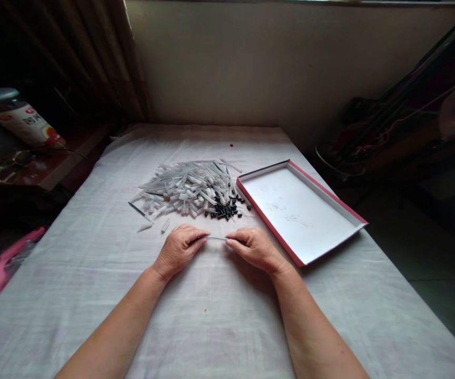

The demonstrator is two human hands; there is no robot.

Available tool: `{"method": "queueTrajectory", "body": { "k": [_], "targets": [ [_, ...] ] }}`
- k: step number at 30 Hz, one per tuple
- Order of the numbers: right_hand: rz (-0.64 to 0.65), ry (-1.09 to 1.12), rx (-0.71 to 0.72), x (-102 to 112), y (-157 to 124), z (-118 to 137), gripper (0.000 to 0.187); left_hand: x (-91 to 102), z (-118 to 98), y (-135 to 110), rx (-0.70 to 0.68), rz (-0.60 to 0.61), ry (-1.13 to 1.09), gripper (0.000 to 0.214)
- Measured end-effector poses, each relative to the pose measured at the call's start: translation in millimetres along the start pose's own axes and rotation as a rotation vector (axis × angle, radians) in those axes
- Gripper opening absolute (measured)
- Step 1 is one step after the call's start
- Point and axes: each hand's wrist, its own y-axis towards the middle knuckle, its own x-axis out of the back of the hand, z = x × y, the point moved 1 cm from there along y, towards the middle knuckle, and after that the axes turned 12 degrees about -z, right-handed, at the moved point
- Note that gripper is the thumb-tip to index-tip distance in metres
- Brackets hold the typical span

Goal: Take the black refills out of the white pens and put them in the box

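Thin clear plastic tube pinched at each end by left hand and right hand, above cloth-covered bench. Judged light, bendy, slippery; fingertip hold near ends advised.

Plain white on the cloth, faint weave. White inside the box lid, red round its rim. Left of the lid: frosty grey-clear tubes, black caps on the side nearest it, plus one thin clear tube. Way left of it, pink handle.
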Motion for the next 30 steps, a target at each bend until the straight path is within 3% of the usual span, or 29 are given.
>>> {"method": "queueTrajectory", "body": {
  "k": [20,27,30],
  "targets": [
    [0.017,-0.003,0.043,-8,2,6,0.023,2.8,0,2,0.013,0.025,-0.068,0.018],
    [-0.071,-0.029,0.014,-12,3,10,0.020,-2.2,7,1,0.101,-0.017,-0.031,0.020],
    [-0.193,-0.050,0.024,-8,1,15,0.020,-2.2,7,0,0.183,-0.072,-0.061,0.035]
  ]
}}
